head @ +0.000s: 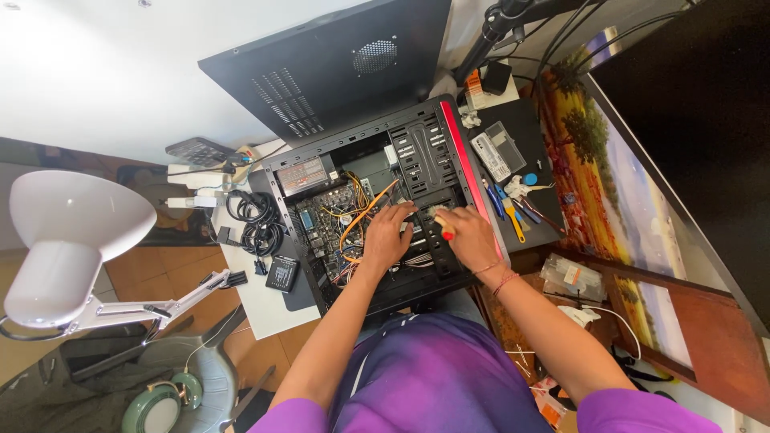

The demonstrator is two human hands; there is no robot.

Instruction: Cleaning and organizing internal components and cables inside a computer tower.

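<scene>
The open computer case lies on its side on the desk in front of me, its black side panel leaning behind it. My left hand rests inside the case, fingers spread over the orange cables by the circuit board. My right hand, just beside it, is curled around a red-tipped screwdriver at the drive bay.

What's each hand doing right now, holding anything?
Left hand: fingers spread on the drive cage inside the open computer case, holding nothing.
Right hand: closed on a red-handled screwdriver.
</scene>
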